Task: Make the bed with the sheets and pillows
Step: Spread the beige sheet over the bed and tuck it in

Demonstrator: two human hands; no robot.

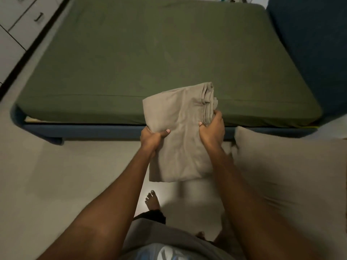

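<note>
The bed point(150, 53) fills the view from nine o'clock round to two o'clock. A green fitted sheet point(112, 76) is already stretched smooth over the mattress, above a blue frame point(93, 129). A large taupe pillow point(281, 166) lies at four o'clock, off the bed, near its front corner. White drawers point(18, 15) stand at ten o'clock, and pale floor point(56, 175) runs beneath.

The folded sheet point(180, 132), taupe like the pillow, is at the centre. It is held in the air over the bed's near edge, its far end above the mattress and its near end hanging over the floor.

The left hand point(152, 138) has its grip clenched on the sheet's left edge, thumb on top. The right hand point(213, 128) grasps the right edge, where the stacked layers show.

The step in hand looks like laying out the top sheet. To do it well:
- Set the bundle down on the mattress, or keep one free edge pinched in each grip.
- Let the folds fall open away from the body rather than shaking the whole wad.
- Find the hemmed layers at one o'clock first, so the sheet opens square to the bed.
- Keep the trailing end off the floor.

No brand, label or writing can be read. A pale print on the shirt point(169, 250) at six o'clock is too blurred to make out.
</note>
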